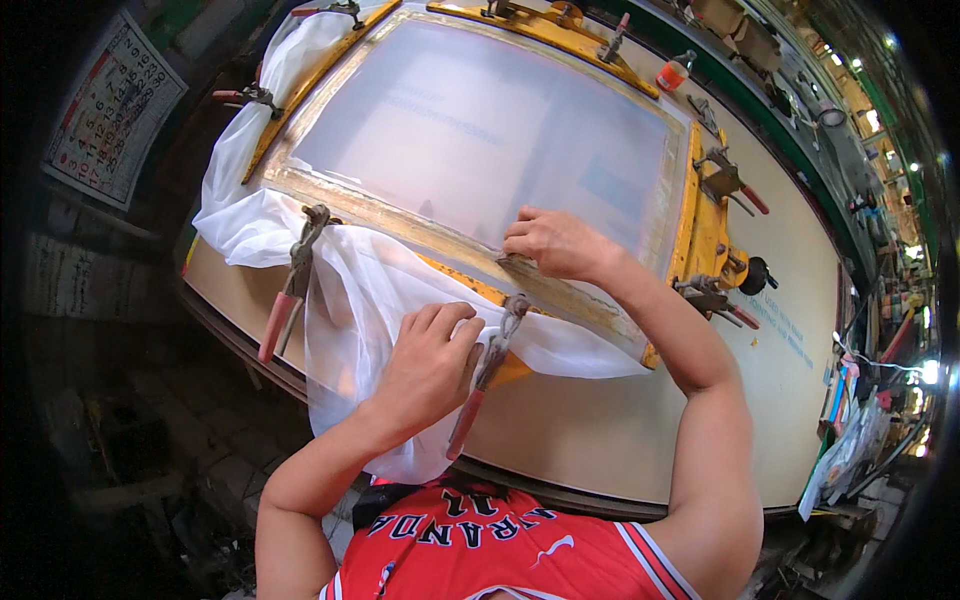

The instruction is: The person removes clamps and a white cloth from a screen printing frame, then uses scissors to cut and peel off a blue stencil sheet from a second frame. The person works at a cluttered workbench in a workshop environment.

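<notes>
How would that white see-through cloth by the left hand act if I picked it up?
The white cloth would probably flop and bunch up, since it already hangs in soft, loose folds. It's likely thin and light for its size, because tan shows faintly through it.

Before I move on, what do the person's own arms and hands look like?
The left hand and right hand wear no gloves. Both arms are bare, without sleeves or wristbands. The sleeveless red fabric jersey has dark lettering and white-striped armhole trim.
</notes>
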Motion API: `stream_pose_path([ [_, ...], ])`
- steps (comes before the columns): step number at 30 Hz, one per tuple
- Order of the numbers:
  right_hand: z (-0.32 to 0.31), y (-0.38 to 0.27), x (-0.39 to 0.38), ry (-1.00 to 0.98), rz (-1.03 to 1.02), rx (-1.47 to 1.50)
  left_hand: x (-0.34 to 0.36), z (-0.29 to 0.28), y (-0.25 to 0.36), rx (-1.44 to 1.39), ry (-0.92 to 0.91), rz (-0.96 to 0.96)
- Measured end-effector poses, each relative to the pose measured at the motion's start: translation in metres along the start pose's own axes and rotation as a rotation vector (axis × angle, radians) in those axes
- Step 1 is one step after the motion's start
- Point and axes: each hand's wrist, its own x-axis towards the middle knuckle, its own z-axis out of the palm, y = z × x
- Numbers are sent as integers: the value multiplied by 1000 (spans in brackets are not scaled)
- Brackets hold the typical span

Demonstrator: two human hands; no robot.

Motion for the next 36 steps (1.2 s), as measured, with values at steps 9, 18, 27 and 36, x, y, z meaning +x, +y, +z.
stream_pose_path([
  [9,-1,-1,-102,-10,58,24,2,23,24,41,-24,-51],
  [18,-2,-23,-216,103,144,-27,14,41,43,83,9,-101],
  [27,-18,-43,-246,71,313,2,22,44,46,83,-30,-37],
  [36,20,-83,-233,229,545,-66,22,42,47,73,-114,56],
])
